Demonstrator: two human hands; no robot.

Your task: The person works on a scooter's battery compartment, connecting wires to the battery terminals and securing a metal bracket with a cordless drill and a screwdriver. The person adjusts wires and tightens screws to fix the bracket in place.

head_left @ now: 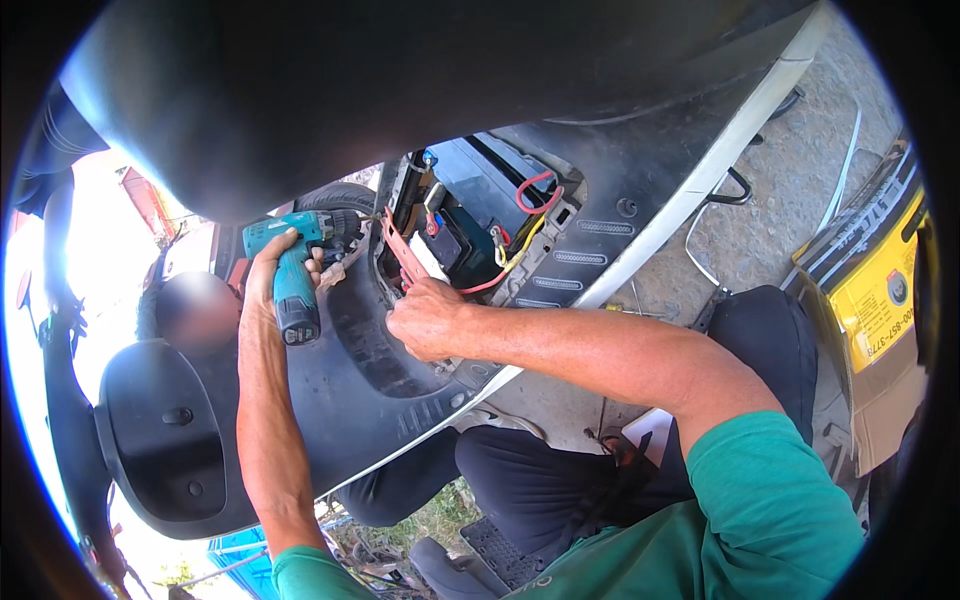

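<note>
My left hand (266, 268) is wrapped round the grip of a teal cordless drill (278, 234). The drill's chuck points right, and its tip comes close to the upper end of a flat red-orange strip (402, 250); whether they touch I cannot tell. My right hand (428, 318) is closed on the strip's lower end at the near edge of an open battery compartment in a scooter's floorboard (372, 345). Inside sit dark batteries (485, 190) with red wires (537, 190) and a yellow wire (530, 240). My right fingertips are partly hidden.
A large dark blurred shape (400, 80) covers the top. The scooter's mirror-like black panel (165, 430) lies lower left, near a person (200, 305). A yellow and brown carton (870, 310) stands at the right on concrete ground (650, 245). My dark-trousered legs (530, 480) are beside the scooter.
</note>
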